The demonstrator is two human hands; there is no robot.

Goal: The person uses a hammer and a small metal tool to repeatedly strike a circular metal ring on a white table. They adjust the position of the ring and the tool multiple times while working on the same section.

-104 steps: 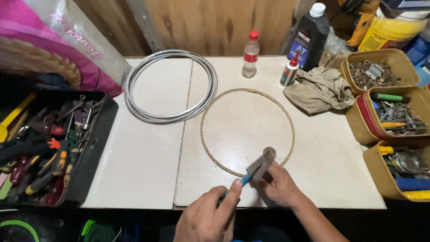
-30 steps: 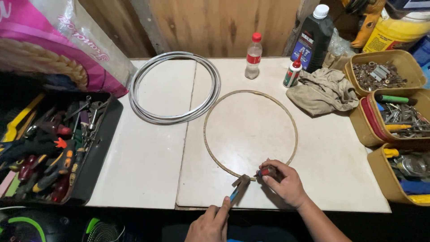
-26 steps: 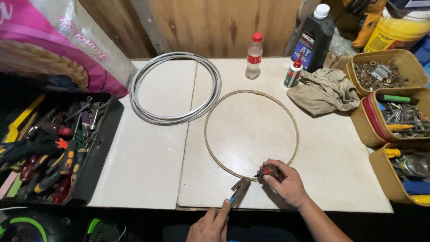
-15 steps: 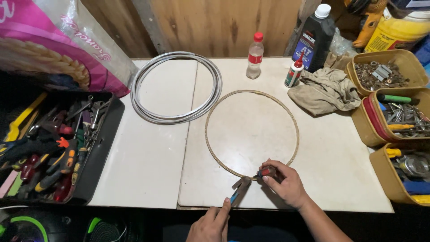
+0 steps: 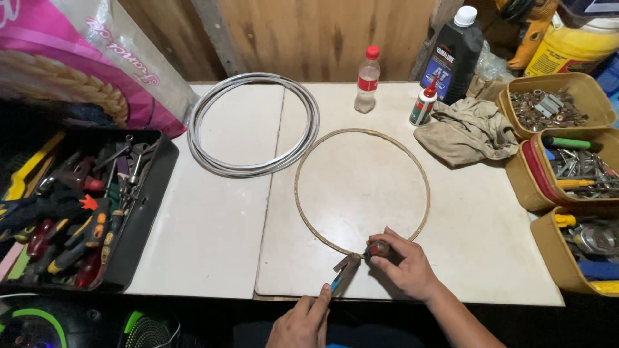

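White worktop against a wooden wall, tools either side, a thin hoop (image 5: 303,206) flat in the middle

The right hand (image 5: 403,267) pinches a small reddish-brown piece at the hoop's near edge; the left hand (image 5: 303,325) grips the blue handles of pliers (image 5: 345,269), whose nose meets the same spot. The hoop looks a pale brass colour, slender and round, probably light and springy, best held at its rim near the joint. A grey coil (image 5: 255,122), bottle (image 5: 367,80), rag (image 5: 467,132) and tool tray (image 5: 138,225) lie around
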